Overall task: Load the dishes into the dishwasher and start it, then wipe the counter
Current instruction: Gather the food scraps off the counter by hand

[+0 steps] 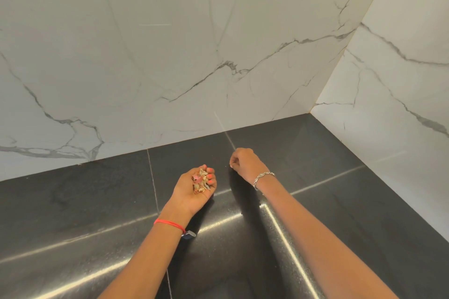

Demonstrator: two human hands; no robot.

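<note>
While the left hand (192, 198) cups dry scraps (200, 181) at lower middle, the right hand (244, 164) bunches its fingertips (232, 162) on the dark counter (73, 201); I cannot tell if it pinches anything.

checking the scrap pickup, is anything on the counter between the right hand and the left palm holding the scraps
Nothing visible does. The right hand, fingers curled down at the counter, sits just beside the left hand cupping the scraps; only bare dark counter shows between them.
</note>
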